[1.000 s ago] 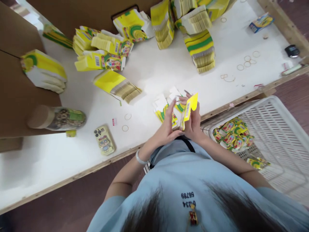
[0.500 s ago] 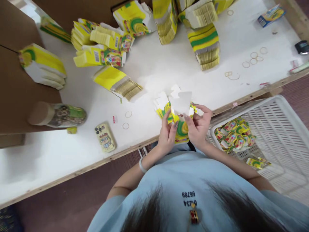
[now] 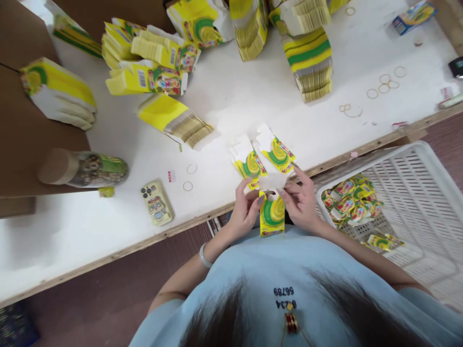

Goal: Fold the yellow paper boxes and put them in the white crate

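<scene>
Between my two hands, close to my body at the table's front edge, is a small yellow and green carton [image 3: 272,214] with a white flap at its top. My left hand [image 3: 246,206] pinches its left upper side, thumb on the printed face. On the other side my right hand [image 3: 299,198] grips the upper right corner, thumb and fingers at the flap. Just beyond lie two more cartons on the table, the left carton [image 3: 251,165] and the right carton [image 3: 278,153], both with white flaps pointing away from me.
Bundles of flat cartons [image 3: 175,120] lie across the white table [image 3: 231,96]. At left are a phone [image 3: 157,203] and a lidded jar [image 3: 97,168]. Rubber bands [image 3: 384,87] are scattered at right. Below the right edge stands a white basket [image 3: 427,193] with several cartons in it.
Both hands have drawn the carton down toward my body. Its raised white flap now appears tipped over and lower. The two cartons behind it have come into fuller view.
</scene>
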Demonstrator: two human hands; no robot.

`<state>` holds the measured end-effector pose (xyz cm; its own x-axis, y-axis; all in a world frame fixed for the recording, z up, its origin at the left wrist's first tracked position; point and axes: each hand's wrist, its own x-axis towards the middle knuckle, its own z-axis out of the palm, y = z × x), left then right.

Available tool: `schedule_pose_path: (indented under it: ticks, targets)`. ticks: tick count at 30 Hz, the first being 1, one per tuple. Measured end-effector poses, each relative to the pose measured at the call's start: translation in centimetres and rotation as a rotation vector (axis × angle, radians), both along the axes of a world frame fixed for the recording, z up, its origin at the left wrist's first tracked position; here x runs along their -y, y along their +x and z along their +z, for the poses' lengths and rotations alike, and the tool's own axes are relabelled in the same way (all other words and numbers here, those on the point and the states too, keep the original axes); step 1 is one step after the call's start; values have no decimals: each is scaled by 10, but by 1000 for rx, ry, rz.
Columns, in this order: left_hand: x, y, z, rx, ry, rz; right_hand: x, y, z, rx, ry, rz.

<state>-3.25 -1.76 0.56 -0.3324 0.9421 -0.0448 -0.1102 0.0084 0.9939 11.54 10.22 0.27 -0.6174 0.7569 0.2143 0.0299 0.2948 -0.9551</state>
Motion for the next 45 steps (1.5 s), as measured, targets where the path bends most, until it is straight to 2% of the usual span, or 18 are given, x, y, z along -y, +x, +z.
schedule_pose_path:
  ticks: [3,5,6,8,11,14,21,25,28,30,33,36,39,42,45]
  targets:
    - [2,-2,0,-34,-18,-33,-12,9,-1,-23,216,251]
    - [3,-6,2,-106,-43,-75,-20,15,3,-42,249,398]
    - [3,-8,4,-144,-55,-85,-21,16,6,-23,209,427]
    - [2,-11,8,-201,-84,-68,-20,16,14,79,13,432]
    - [2,-12,13,-234,-134,-41,-12,12,25,188,-382,430]
    - [1,-11,16,-229,-163,-62,-10,8,32,189,-587,459]
    - [-3,-12,14,-252,-119,-92,-28,14,38,191,-678,486]
    - [-1,-14,16,-310,-111,-128,-27,15,29,186,-666,513]
    - [-8,-21,19,-430,-72,-215,-25,16,22,127,-668,432]
    - [-22,-35,17,-575,-27,-205,-34,27,21,114,-606,334]
    - [-57,-73,3,-812,-36,-7,-68,73,27,257,-325,146]
    - [-100,-119,-21,-979,-210,153,-108,137,34,737,22,55]
    - [-132,-150,-40,-990,-419,131,-126,176,37,1046,277,-32]
    - [-144,-161,-44,-987,-415,31,-123,167,35,1026,357,-59]
    - [-136,-160,-34,-1065,-254,-26,-114,121,31,869,377,-25]
